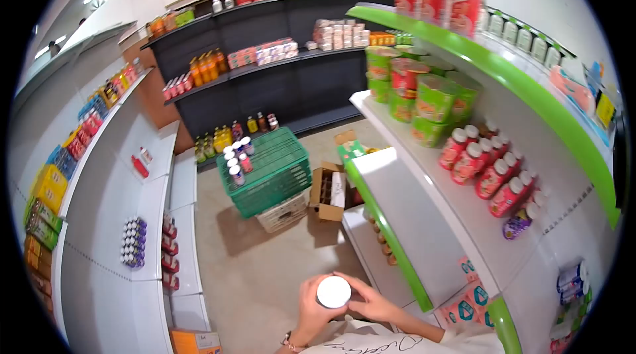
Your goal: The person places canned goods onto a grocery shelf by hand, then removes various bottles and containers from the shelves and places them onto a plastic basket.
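A round container with a white lid [333, 292] is held upright in front of the body, seen from above. My left hand [313, 304] wraps round its left side, with a bracelet at the wrist. On the right side, the fingers of my right hand [368, 304] press against it. The container's side is hidden beneath the lid and by the hands.
Green crates [268, 181] with several small bottles on top stand ahead, beside an open cardboard box [329, 203]. Right, a green-edged shelf [397, 135] holds cups and pink bottles [493, 178]. Left, a white shelf [149, 195] holds small bottles. A dark shelf [265, 99] spans the back.
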A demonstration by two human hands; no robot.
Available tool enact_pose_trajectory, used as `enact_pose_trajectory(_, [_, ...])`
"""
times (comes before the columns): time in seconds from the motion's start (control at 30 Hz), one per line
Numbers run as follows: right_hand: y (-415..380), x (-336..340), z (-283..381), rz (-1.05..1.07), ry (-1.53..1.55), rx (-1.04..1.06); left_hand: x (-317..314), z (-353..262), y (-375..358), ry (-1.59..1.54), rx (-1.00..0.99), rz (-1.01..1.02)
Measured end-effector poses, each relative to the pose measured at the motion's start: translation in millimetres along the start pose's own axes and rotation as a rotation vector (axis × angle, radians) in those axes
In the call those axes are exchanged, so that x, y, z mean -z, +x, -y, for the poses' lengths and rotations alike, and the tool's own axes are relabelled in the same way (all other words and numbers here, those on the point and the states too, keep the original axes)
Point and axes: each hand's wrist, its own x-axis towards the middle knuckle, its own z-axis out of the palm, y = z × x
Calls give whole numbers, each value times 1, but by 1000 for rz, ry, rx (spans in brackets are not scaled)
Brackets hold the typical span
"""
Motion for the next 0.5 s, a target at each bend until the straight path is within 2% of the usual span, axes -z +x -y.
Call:
enact_pose_trajectory(0.03, [21, -3, -6, 13, -232, 55, 17, 4, 11, 89, -7, -13])
enact_pose_trajectory(0.1, [54, -20, 15, 64, -116, -12, 45, 21, 24, 176, -22, -69])
enact_pose_trajectory(0.17, [80, -36, 4, 71, 126, -51, 69, 30, 34, 262, 13, -80])
enact_pose_trajectory(0.23, [97, -52, -1, 83, 208, -94, 88, 39, 34, 315, 62, -84])
enact_pose_trajectory(0.33, [119, -67, -12, 143, 95, -124, 111, 57, 26, 331, 151, -108])
enact_pose_trajectory(0.43, [145, -72, -41, 225, 164, -359, 116, 79, 14, 327, 250, -128])
enact_pose_trajectory(0.47, [154, -73, -32, 264, 296, -491, 119, 76, 15, 282, 303, -129])
enact_pose_trajectory(0.5, [162, -72, -42, 272, 263, -508, 119, 82, 14, 313, 322, -116])
